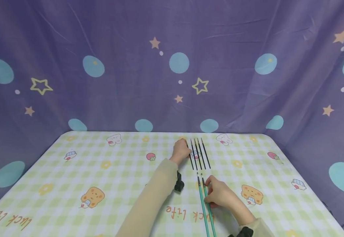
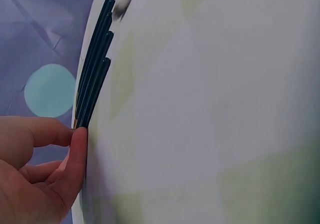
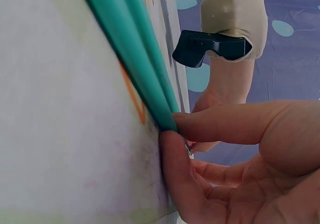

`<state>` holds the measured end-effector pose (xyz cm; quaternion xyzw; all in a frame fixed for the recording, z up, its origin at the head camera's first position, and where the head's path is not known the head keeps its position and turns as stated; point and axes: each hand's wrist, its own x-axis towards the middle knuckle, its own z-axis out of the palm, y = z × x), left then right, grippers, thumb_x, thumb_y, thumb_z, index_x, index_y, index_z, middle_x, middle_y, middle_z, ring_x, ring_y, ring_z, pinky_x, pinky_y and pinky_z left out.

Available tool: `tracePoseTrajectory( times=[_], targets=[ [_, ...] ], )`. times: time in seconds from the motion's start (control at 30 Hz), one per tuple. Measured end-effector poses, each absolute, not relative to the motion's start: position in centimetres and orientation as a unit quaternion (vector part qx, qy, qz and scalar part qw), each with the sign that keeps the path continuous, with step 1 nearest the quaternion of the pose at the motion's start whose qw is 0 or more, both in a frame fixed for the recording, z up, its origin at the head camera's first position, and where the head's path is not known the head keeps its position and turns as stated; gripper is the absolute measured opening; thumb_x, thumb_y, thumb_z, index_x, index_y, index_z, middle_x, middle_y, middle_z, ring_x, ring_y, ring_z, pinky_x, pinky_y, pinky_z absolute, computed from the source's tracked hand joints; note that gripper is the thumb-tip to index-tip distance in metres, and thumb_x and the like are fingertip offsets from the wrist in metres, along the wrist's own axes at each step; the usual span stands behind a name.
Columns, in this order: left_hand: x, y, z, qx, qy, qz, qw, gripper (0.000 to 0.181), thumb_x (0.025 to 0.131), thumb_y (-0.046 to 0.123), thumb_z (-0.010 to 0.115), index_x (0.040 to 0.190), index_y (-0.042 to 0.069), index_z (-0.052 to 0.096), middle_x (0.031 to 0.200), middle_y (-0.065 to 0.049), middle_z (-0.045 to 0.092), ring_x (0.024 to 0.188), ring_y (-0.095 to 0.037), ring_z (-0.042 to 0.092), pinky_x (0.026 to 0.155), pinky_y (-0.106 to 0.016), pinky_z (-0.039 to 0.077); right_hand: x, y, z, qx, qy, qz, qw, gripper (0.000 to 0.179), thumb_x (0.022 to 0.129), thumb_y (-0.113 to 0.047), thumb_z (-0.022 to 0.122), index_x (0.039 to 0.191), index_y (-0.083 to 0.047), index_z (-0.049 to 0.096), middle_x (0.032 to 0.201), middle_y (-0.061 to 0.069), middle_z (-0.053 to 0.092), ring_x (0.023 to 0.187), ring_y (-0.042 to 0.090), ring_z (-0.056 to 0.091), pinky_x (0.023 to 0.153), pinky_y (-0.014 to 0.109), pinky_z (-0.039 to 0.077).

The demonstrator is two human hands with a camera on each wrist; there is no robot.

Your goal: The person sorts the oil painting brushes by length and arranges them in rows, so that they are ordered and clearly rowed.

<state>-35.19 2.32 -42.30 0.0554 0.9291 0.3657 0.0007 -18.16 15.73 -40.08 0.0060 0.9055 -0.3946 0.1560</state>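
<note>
Several thin dark-handled paintbrushes (image 1: 206,153) lie side by side on the table, tips toward the back. My left hand (image 1: 181,150) is at the leftmost dark paintbrush (image 1: 191,163); in the left wrist view, thumb and forefinger pinch it near the tabletop. Closer to me, two paintbrushes with teal handles lie in parallel, bristles pointing away. My right hand (image 1: 219,193) comes from the right and pinches the right teal paintbrush (image 1: 211,219) between thumb and finger. Just beside it is the left teal paintbrush (image 1: 202,204). In the right wrist view, the fingers hide part of the handle.
A green-and-white checked cloth (image 1: 124,184) with cartoon prints covers the table. Behind the table hangs a purple curtain (image 1: 130,92) with stars and blue dots. A black wrist device (image 1: 179,182) sits on the left sleeve.
</note>
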Motion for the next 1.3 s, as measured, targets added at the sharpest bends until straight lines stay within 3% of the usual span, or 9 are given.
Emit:
tracePoseTrajectory(
  times=[0.1, 0.2, 0.3, 0.4, 0.53, 0.7, 1.1, 1.3],
  targets=[
    [-35.1, 2.2, -42.2, 0.055, 0.928, 0.369, 0.003, 0.016, 0.077, 0.001, 0.058, 0.093, 0.001, 0.055, 0.071, -0.008, 0.056, 0.046, -0.013, 0.055, 0.052, -0.025, 0.048, -18.3, 15.7, -40.1, 0.008, 0.904, -0.396, 0.160, 0.042, 0.068, 0.003, 0.069, 0.103, -0.002, 0.047, 0.077, 0.009, 0.052, 0.055, 0.016, 0.055, 0.047, 0.025, 0.052],
    [-35.0, 2.1, -42.2, 0.053, 0.925, 0.375, 0.005, 0.016, 0.079, 0.002, 0.059, 0.094, 0.001, 0.055, 0.080, -0.011, 0.057, 0.047, -0.013, 0.055, 0.054, -0.026, 0.049, -18.3, 15.7, -40.1, 0.007, 0.901, -0.402, 0.163, 0.042, 0.069, 0.003, 0.069, 0.104, -0.002, 0.047, 0.078, 0.009, 0.051, 0.057, 0.016, 0.055, 0.047, 0.025, 0.052],
    [-34.9, 1.9, -42.2, 0.055, 0.921, 0.386, 0.006, 0.029, 0.079, 0.002, 0.059, 0.107, -0.002, 0.055, 0.085, -0.013, 0.061, 0.047, -0.012, 0.056, 0.062, -0.028, 0.054, -18.4, 15.8, -40.1, 0.006, 0.895, -0.414, 0.165, 0.041, 0.070, 0.004, 0.069, 0.105, -0.001, 0.048, 0.079, 0.009, 0.051, 0.058, 0.017, 0.055, 0.048, 0.026, 0.053],
    [-35.0, 1.5, -42.2, 0.060, 0.920, 0.387, 0.008, 0.040, 0.079, 0.003, 0.058, 0.119, -0.003, 0.052, 0.079, -0.014, 0.065, 0.047, -0.012, 0.058, 0.070, -0.031, 0.056, -18.4, 15.9, -40.0, 0.007, 0.890, -0.425, 0.166, 0.040, 0.070, 0.004, 0.068, 0.105, -0.001, 0.049, 0.079, 0.009, 0.051, 0.058, 0.017, 0.055, 0.049, 0.026, 0.054],
    [-34.9, 0.8, -42.1, 0.066, 0.920, 0.387, 0.014, 0.042, 0.078, 0.004, 0.057, 0.120, -0.002, 0.053, 0.083, -0.012, 0.067, 0.049, -0.013, 0.061, 0.073, -0.030, 0.055, -18.5, 16.1, -39.9, 0.013, 0.896, -0.416, 0.156, 0.036, 0.073, 0.000, 0.067, 0.105, -0.001, 0.052, 0.080, 0.008, 0.052, 0.057, 0.016, 0.055, 0.049, 0.026, 0.052],
    [-34.7, -0.1, -41.6, 0.086, 0.914, 0.396, 0.028, 0.036, 0.082, 0.008, 0.056, 0.117, -0.001, 0.055, 0.100, -0.012, 0.065, 0.052, -0.015, 0.061, 0.070, -0.029, 0.055, -19.0, 16.8, -39.8, 0.002, 0.923, -0.370, 0.104, 0.030, 0.078, -0.008, 0.064, 0.106, -0.002, 0.054, 0.077, 0.005, 0.055, 0.057, 0.014, 0.053, 0.051, 0.024, 0.044],
    [-32.0, -2.8, -40.4, 0.183, 0.925, 0.331, -0.023, 0.023, 0.082, 0.013, 0.057, 0.102, 0.005, 0.063, 0.083, -0.003, 0.061, 0.065, -0.011, 0.052, 0.062, -0.024, 0.046, -21.9, 20.6, -39.4, -0.116, 0.938, -0.327, -0.012, 0.021, 0.083, -0.010, 0.060, 0.104, -0.004, 0.060, 0.077, 0.000, 0.058, 0.069, 0.010, 0.055, 0.059, 0.025, 0.047],
    [-30.3, -5.1, -39.8, 0.207, 0.928, 0.305, -0.057, 0.022, 0.081, 0.011, 0.059, 0.102, 0.007, 0.064, 0.086, -0.003, 0.061, 0.072, -0.013, 0.055, 0.062, -0.024, 0.047, -23.5, 22.5, -38.6, -0.114, 0.954, -0.263, -0.086, 0.018, 0.084, -0.009, 0.057, 0.100, -0.004, 0.062, 0.079, 0.001, 0.060, 0.073, 0.015, 0.057, 0.063, 0.031, 0.050]
  ],
)
